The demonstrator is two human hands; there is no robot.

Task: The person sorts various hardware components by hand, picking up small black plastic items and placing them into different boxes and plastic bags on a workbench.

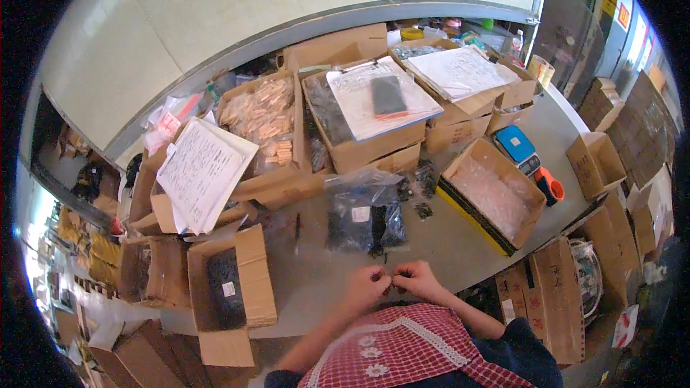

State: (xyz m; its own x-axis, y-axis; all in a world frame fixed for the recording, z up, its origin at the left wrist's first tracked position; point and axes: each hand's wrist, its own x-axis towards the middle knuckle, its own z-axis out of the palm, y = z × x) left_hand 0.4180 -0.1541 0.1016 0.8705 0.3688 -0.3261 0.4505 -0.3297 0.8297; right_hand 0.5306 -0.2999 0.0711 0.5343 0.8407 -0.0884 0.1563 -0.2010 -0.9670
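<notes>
Clear bag [366,208] of dark parts lies flat on the table [300,280], roughly square so no obvious long axis, near edge facing the hands. L hand [368,285] is closer, approx straight off that edge; R hand [419,280] also on bag's near side, offset right. Both: fingers curled nearly closed, tips pinched, almost meeting. Poss tiny part btwn them, too small to confirm. Loose dark bits [424,210] just R of bag.

Left fingers [379,277], right fingers [404,277] near plastic bag [365,224]
</notes>
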